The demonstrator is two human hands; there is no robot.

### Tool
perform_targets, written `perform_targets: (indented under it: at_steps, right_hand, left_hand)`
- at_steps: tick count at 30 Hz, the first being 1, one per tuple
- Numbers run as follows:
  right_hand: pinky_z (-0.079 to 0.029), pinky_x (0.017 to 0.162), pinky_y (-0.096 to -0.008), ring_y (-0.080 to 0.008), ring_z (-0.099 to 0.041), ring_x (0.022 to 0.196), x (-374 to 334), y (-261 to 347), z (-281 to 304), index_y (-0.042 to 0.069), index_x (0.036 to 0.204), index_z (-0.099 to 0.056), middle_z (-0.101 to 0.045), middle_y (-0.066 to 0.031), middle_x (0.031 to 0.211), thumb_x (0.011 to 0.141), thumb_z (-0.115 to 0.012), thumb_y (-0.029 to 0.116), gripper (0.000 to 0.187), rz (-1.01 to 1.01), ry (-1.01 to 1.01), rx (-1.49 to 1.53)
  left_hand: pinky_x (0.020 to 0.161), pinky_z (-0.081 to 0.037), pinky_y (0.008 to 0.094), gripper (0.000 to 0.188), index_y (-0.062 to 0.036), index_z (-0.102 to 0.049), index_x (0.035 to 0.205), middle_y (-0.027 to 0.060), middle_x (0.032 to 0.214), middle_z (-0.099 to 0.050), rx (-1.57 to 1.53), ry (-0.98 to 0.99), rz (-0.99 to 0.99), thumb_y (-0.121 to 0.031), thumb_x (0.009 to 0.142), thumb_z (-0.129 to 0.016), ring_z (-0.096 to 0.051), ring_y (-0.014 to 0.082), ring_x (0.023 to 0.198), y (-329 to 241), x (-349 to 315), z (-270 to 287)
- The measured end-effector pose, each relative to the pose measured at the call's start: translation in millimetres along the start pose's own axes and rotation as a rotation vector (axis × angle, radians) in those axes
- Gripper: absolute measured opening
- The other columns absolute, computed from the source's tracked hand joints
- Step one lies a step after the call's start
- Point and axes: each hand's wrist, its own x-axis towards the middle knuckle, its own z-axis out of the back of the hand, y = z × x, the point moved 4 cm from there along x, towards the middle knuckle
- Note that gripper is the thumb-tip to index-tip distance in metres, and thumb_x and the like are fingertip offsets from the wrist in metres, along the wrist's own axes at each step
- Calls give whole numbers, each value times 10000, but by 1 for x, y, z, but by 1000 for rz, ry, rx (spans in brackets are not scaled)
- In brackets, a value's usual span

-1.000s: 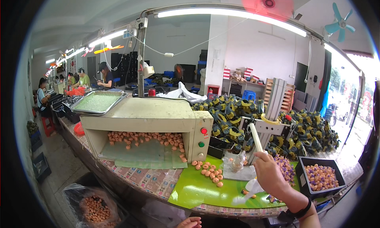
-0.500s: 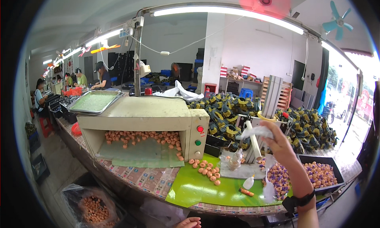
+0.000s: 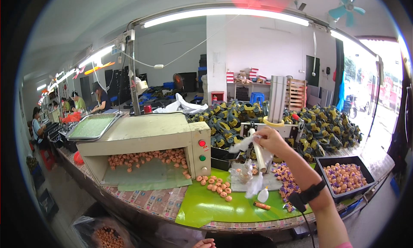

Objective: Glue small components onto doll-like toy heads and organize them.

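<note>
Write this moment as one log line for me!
right hand: pinching wispy white film beside pale lever | left hand: partly visible, lower edge | white bottle: on green mat

brt o/head tubes (image 3: 228, 11), doorway (image 3: 370, 54) overexp, edges warped.

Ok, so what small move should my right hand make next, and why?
Perhaps draw the loose end of the white film in around the pale handle: your right hand pinches the film beside it, and one end sticks out leftward.
</note>
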Motion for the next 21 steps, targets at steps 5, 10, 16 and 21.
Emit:
perform_targets:
  at_steps: [5, 10, 16, 21]
  right_hand:
    - [-470, 601, -248, -92, -563, 672, -25, -41, -26, -9, 1016, -644, -609, -14, 799, 889, -651, 97, 166, -326, -328, 510]
    - [-546, 675, -287, -153, -626, 742, -87, -9, -34, 0, 1025, -552, -629, -56, 878, 938, -554, 81, 119, -520, -74, 1118]
    - [-514, 754, -292, -163, -621, 817, -196, 25, -56, 14, 1092, -518, -624, -77, 966, 972, -477, 84, 144, -605, 94, 1571]
    - [-534, 751, -315, -182, -643, 814, -271, 49, -105, -7, 1125, -532, -644, -89, 966, 965, -522, 107, 196, -832, 206, 1582]
  left_hand:
    - [701, -540, 286, 134, -27, -612, 1012, 76, 857, -634, 12, 4, 10, -1, 902, -542, -623, 165, 769, 7, -6, 3]
    - [717, -539, 298, 173, -33, -587, 1067, 87, 884, -634, 54, -44, 0, -7, 901, -546, -624, 170, 786, 8, -7, 19]
    - [794, -520, 290, 274, -67, -527, 1222, 70, 1053, -620, 151, 198, 14, -78, 949, -530, -620, 164, 883, 16, -7, -34]
    - [856, -515, 357, 462, -125, -439, 1343, 61, 1251, -567, -64, 358, 70, -380, 965, -510, -577, 210, 1095, 25, -28, -94]
